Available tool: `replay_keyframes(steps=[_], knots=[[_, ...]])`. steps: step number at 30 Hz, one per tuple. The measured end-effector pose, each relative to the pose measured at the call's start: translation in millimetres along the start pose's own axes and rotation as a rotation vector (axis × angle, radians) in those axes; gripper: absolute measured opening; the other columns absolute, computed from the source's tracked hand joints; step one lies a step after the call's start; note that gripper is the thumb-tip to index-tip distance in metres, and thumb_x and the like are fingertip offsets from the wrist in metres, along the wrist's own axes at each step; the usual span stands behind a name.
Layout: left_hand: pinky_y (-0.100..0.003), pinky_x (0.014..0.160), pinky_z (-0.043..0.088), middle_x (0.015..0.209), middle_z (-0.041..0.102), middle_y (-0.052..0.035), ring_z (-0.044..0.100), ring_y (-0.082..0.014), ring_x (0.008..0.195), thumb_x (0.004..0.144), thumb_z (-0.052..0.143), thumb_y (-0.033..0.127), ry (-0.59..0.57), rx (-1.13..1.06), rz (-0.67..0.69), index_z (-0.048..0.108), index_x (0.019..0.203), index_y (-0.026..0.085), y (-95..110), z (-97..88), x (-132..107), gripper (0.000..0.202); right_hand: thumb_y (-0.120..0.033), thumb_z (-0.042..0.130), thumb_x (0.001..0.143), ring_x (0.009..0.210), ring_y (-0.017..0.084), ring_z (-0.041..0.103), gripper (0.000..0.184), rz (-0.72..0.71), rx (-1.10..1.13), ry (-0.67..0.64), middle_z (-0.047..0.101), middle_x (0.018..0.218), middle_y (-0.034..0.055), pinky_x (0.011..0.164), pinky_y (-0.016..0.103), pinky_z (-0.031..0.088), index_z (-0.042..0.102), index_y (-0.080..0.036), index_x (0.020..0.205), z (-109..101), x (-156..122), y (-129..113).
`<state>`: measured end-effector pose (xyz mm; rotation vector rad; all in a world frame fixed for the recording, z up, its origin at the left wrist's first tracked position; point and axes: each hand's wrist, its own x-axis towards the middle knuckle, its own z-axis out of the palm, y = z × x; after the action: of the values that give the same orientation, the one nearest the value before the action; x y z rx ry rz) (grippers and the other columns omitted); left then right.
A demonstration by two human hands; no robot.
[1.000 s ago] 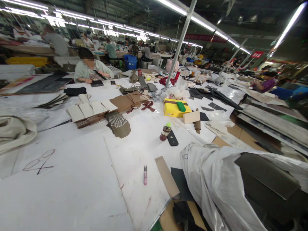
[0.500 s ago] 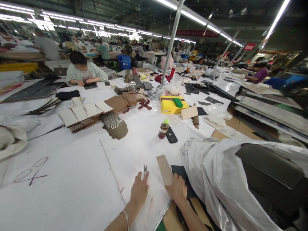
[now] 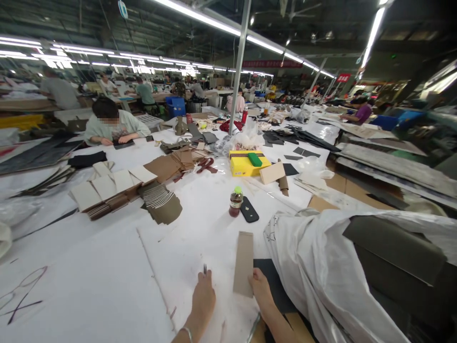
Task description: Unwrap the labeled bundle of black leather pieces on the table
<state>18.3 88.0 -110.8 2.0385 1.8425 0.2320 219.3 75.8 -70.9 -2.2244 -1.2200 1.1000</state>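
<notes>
Head view: the left hand point(image 3: 203, 300) lies over thread snips point(image 3: 204, 269), with only the blade tips showing past the fingers, and the grip cannot be told. The right hand point(image 3: 262, 290) has its fingers against a beige card strip point(image 3: 243, 264), grip also unclear, the strip lying beside a black sheet point(image 3: 269, 281) on a white-covered table point(image 3: 89, 267). Farther off, a seated co-worker point(image 3: 114, 126) works at the same table, and fluorescent tube lights point(image 3: 196, 14) run above distant work tables point(image 3: 157, 97).

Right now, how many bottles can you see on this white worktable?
3: a green-capped brown bottle beside the black phone, a red bottle by the metal pole, and a small red one farther left, probably a bottle. Others may be hidden.
</notes>
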Motion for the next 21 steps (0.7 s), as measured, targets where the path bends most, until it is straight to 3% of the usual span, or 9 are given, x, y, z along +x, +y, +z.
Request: replay_keyframes(steps=[5, 10, 14, 17, 21], knots=[[-0.020, 0.071, 0.046, 0.084, 0.061, -0.0020, 0.062, -0.0124, 0.077, 0.080, 0.031, -0.002, 0.009, -0.172, -0.026, 0.057, 0.097, 0.018, -8.8, -8.2, 14.5, 0.038, -0.034, 0.055, 0.095, 0.076, 0.014, 0.063, 0.024, 0.008, 0.178, 0.002, 0.064, 0.097, 0.0039, 0.068, 0.030, 0.055, 0.059, -0.015, 0.107, -7.2, 41.6, -21.8], [-0.026, 0.079, 0.049, 0.090, 0.061, -0.0030, 0.062, -0.0147, 0.085, 0.093, 0.020, 0.013, 0.067, -0.282, -0.042, 0.052, 0.089, 0.022, -15.2, -13.5, 23.2, 0.034, -0.034, 0.056, 0.094, 0.072, 0.012, 0.062, 0.023, 0.038, 0.223, 0.008, 0.063, 0.092, 0.0027, 0.063, 0.028, 0.055, 0.059, -0.014, 0.105, -0.2, 75.1, -37.1], [-0.031, 0.092, 0.048, 0.110, 0.061, -0.0079, 0.060, -0.0183, 0.105, 0.094, 0.022, 0.021, 0.125, -0.345, 0.013, 0.056, 0.106, 0.021, -12.4, -4.4, 33.8, 0.037, -0.034, 0.056, 0.094, 0.071, 0.012, 0.062, 0.023, 0.053, 0.180, 0.031, 0.064, 0.091, 0.0025, 0.062, 0.027, 0.055, 0.059, -0.013, 0.104, 13.7, 87.8, -42.5], [-0.035, 0.103, 0.042, 0.135, 0.050, -0.0117, 0.046, -0.0225, 0.127, 0.095, 0.029, 0.033, 0.199, -0.301, 0.036, 0.049, 0.130, 0.016, 1.0, 4.5, 48.8, 0.043, -0.034, 0.057, 0.094, 0.074, 0.013, 0.063, 0.023, 0.042, 0.103, 0.064, 0.064, 0.094, 0.0032, 0.065, 0.029, 0.055, 0.060, -0.014, 0.104, 19.8, 95.4, -44.8], [-0.037, 0.110, 0.035, 0.147, 0.038, -0.0124, 0.034, -0.0254, 0.136, 0.090, 0.045, 0.037, 0.138, -0.195, 0.213, 0.036, 0.142, 0.013, 22.9, 17.4, 74.3, 0.059, -0.034, 0.057, 0.093, 0.084, 0.016, 0.064, 0.023, -0.016, -0.064, 0.171, 0.065, 0.098, 0.0043, 0.076, 0.036, 0.055, 0.061, -0.014, 0.103, 2.0, 112.2, -44.9]])
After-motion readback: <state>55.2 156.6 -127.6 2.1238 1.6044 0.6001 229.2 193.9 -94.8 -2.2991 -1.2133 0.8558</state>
